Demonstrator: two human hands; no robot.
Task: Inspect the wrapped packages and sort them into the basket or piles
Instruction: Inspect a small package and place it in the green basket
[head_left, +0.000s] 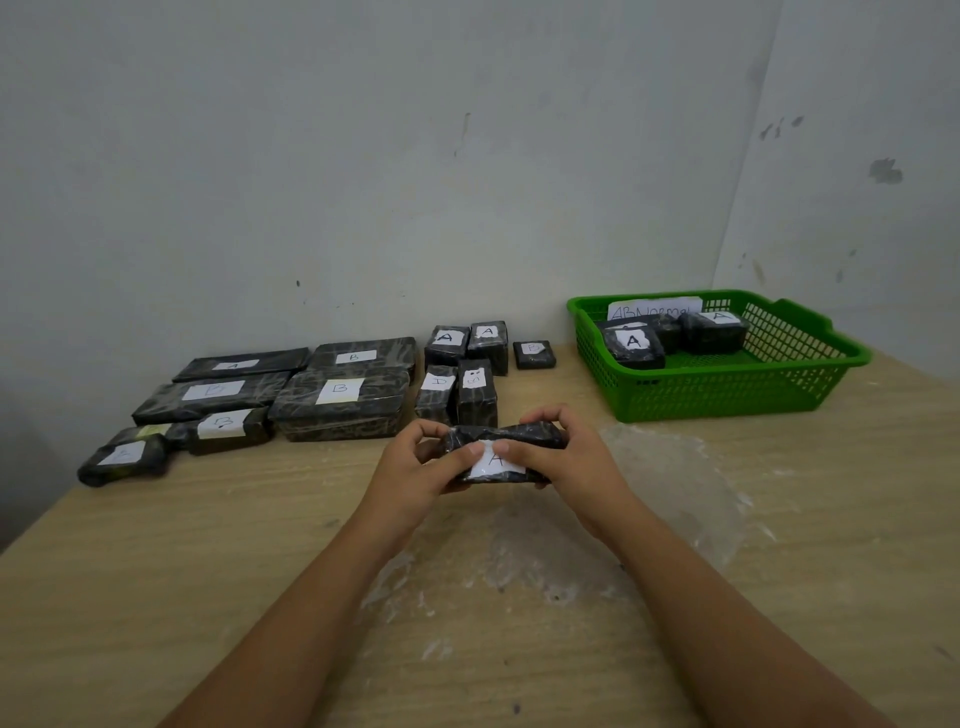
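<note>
A black wrapped package (511, 436) with a white "A" label is held above the table's middle. My left hand (415, 467) grips its left end and my right hand (558, 454) grips its right end, both thumbs on the label. At the back right stands a green basket (737, 387) with a paper marked "ABNORMAL" and three wrapped packages inside, two showing "A" (634, 345). A pile of large flat packages marked "B" (337, 402) lies at the back left. A cluster of small packages marked "A" (465, 345) stands behind my hands.
A sheet of clear plastic wrap (649, 493) lies crumpled on the wooden table (156, 571) under and to the right of my hands. One small "B" package (534, 354) sits alone between the cluster and the basket. Walls close off the back and right.
</note>
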